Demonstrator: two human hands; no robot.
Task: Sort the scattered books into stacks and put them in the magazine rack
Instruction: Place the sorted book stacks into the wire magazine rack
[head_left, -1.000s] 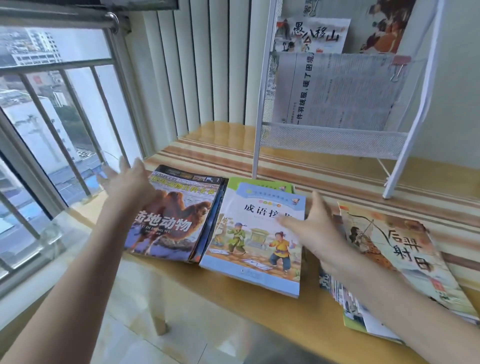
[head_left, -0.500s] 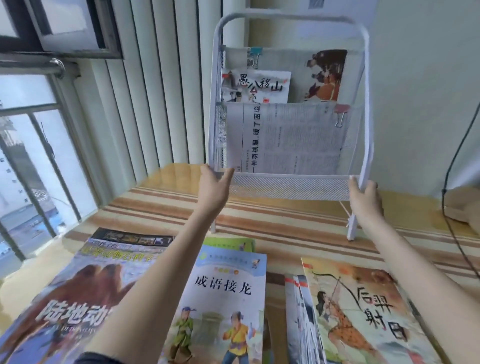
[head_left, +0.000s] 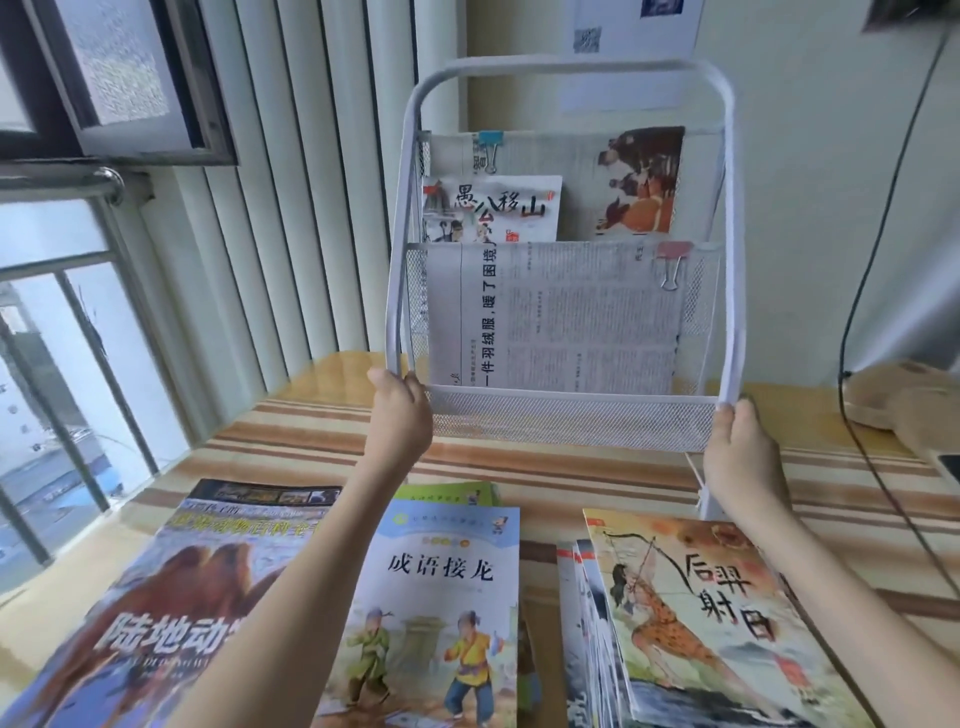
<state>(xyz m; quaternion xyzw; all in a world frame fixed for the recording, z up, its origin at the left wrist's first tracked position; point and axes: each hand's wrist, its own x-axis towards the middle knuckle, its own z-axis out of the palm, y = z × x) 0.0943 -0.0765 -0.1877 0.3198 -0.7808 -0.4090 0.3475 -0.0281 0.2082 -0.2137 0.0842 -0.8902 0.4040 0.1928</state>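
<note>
Head view of the counter (head_left: 571, 467) at the stage where the books are sorted and the rack is being positioned. Both hands hold the white mesh magazine rack (head_left: 569, 421) by its frame: the left hand (head_left: 400, 410) has its grip curled round the lower part of the left upright, and the right hand (head_left: 740, 452) has its grip closed on the lower part of the right upright. The rack stands at the far side of the counter against the wall, its upper pockets already carrying a clipped newspaper (head_left: 566, 317) and a picture book (head_left: 491, 208); the lowest mesh pocket appears unfilled. Three stacks lie on the near side, well apart from the rack: a camel-cover animal book stack (head_left: 171, 597) at left, a blue idiom book stack (head_left: 447, 597) in the middle, and an archer-cover picture book stack (head_left: 701, 613) at right. By judgement, the step in hand is steadying or shifting the rack; the next move calls for releasing the frame, gathering one stack squarely with both hands and lowering it upright into a free pocket.
</note>
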